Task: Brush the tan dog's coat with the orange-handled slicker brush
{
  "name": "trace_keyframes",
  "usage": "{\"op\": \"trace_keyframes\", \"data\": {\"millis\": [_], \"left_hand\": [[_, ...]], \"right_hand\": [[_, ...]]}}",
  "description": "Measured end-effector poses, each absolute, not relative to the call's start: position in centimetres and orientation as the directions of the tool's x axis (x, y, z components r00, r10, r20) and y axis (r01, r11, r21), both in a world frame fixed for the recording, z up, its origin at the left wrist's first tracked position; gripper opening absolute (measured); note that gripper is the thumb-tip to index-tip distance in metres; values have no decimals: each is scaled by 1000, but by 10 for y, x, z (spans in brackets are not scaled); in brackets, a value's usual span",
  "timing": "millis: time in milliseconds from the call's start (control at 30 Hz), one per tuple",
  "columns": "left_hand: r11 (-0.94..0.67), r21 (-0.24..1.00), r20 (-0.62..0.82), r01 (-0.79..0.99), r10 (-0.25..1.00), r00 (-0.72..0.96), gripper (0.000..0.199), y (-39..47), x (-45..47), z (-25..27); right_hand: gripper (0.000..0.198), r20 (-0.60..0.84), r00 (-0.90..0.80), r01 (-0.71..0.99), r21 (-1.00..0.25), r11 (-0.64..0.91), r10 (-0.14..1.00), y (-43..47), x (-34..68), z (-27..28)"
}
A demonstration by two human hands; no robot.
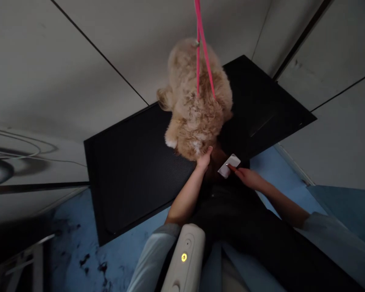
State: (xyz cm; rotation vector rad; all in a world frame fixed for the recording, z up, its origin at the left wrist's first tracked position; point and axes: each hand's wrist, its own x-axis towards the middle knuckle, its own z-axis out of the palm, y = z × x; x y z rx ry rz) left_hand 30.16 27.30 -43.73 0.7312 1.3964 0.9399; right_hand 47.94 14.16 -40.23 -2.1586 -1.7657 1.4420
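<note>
A fluffy tan dog point(197, 109) stands on a black grooming table point(134, 182), seen from above. Two strands of a pink grooming loop point(204, 52) run down to its back. My left hand point(203, 159) grips the near end of the dog, thumb up; its other fingers are mostly hidden in and behind the fur. In my right hand point(246, 176), fingers are closed around the handle of a slicker brush point(229, 165). The pale, rectangular brush head is beside the left hand, close to a darker, shadowed area below the dog. Whether it touches fur I cannot tell.
A white device point(185, 257) with a glowing yellow ring juts up at the bottom, near my chest. Pale wall panels point(109, 36) stand behind the table. Cables point(27, 146) hang at left. Dark clumps point(102, 267) lie on the blue floor point(124, 259).
</note>
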Motion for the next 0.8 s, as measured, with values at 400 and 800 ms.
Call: {"op": "trace_keyframes", "data": {"millis": [400, 800], "left_hand": [[500, 827, -542, -258, 831, -128, 23, 275, 284, -408], [381, 919, -393, -106, 910, -132, 25, 287, 204, -387]], "right_hand": [[39, -338, -138, 733, -667, -134, 931, 247, 497, -350], [28, -176, -525, 730, -596, 335, 832, 302, 457, -354]]}}
